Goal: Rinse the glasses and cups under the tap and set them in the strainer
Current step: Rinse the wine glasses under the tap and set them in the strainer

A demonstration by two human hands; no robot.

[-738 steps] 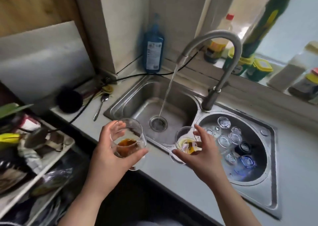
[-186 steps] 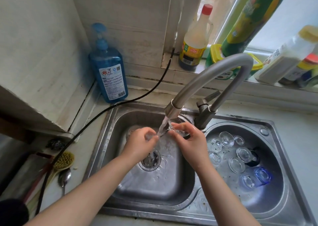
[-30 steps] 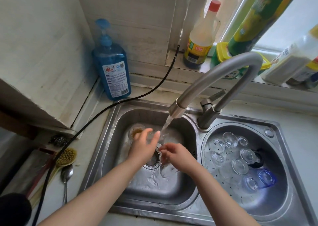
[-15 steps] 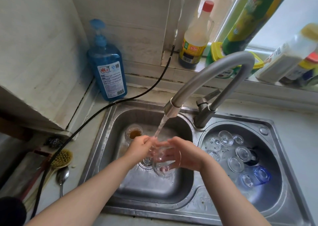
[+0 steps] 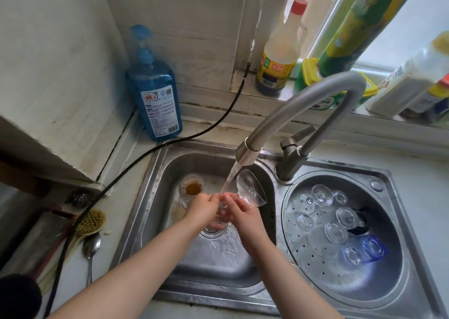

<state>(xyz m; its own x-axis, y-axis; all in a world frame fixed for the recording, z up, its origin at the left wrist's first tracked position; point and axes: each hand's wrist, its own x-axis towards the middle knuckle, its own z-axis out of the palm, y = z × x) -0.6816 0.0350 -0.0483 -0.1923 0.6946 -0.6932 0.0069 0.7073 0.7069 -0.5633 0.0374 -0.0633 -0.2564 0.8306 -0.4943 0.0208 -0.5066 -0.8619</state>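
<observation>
Running tap (image 5: 301, 114) over steel sink (image 5: 155, 178), tiled corner, cluttered windowsill (image 5: 267, 97).

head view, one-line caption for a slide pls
Both hands, left and right, rinse a clear glass under the running tap, beside a strainer of upturned glasses.

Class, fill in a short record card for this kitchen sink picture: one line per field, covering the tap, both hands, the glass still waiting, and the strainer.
tap: curved grey metal tap, water running
right hand: right hand holds a clear glass, tilted beside the stream
left hand: left hand meets the right under the stream; its grip cannot be told
waiting: small clear glass with brown liquid, upright in the steel sink basin
strainer: round perforated steel strainer holds several upturned clear glasses and a blue glass cup
</observation>
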